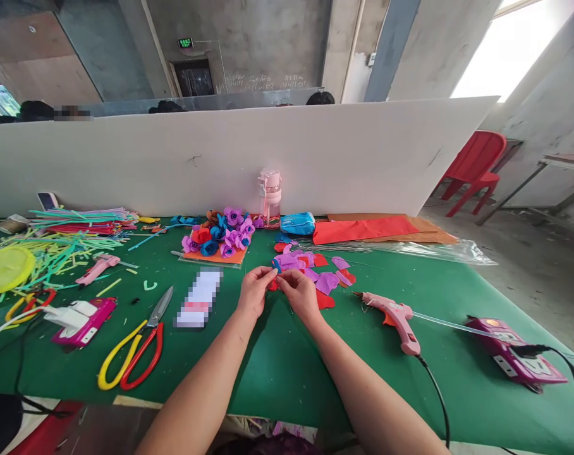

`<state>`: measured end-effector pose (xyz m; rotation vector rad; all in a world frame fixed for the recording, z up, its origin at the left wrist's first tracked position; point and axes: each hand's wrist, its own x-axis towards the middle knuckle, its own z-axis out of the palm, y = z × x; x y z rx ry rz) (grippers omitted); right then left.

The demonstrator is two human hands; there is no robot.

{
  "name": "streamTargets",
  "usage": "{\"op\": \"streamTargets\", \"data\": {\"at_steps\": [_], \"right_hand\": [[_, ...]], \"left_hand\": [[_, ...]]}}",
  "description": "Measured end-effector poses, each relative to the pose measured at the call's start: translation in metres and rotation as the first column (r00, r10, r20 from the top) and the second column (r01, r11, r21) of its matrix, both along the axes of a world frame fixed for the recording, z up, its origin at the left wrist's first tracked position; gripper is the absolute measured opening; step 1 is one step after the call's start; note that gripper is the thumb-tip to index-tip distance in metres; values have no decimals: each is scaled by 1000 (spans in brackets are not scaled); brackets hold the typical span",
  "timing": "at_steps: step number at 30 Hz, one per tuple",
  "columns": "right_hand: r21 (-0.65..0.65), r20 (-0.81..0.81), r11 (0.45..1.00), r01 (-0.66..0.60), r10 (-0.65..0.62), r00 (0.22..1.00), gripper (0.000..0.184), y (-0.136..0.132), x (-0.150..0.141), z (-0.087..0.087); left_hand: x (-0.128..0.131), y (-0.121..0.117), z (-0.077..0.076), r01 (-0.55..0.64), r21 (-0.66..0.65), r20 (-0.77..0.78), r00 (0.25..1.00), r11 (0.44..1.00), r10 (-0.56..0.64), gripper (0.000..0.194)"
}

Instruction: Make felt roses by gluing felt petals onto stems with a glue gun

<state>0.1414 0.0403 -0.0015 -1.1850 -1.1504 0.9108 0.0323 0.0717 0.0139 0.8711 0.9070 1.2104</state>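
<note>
My left hand (255,292) and my right hand (299,292) meet at the fingertips above the table. Both are closed in a pinch around a small blue paper petal (276,265), mostly covered by the fingers. Just beyond them spreads a loose pile of purple and red paper petals (328,282). To the right of my right hand, a pink glue gun (392,316) lies with its nozzle pointing toward the petals. Finished paper flowers (230,230) in purple, blue and red are heaped behind and left of my hands.
Yellow-and-red scissors (142,341) lie at left, near a power strip (85,323) and a second glue gun (97,269). Another power strip (514,354) is at right. A pink bottle (270,196) and blue pouch (297,224) stand before the white partition (220,151).
</note>
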Motion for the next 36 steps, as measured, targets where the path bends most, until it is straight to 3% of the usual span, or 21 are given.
{"op": "streamTargets", "data": {"at_steps": [6,14,36], "right_hand": [[0,-11,1000,-8,8,1000,15,1,0,-1],[-81,-335,991,-110,77,939,22,5,-1,1],[-120,-580,942,-312,188,792,29,0,2,6]], "left_hand": [[0,1,1,-8,-9,9,1000,1000,8,29],[-3,4,0,63,-38,51,997,997,-61,34],[-4,3,6,143,-24,61,988,989,-141,28]]}}
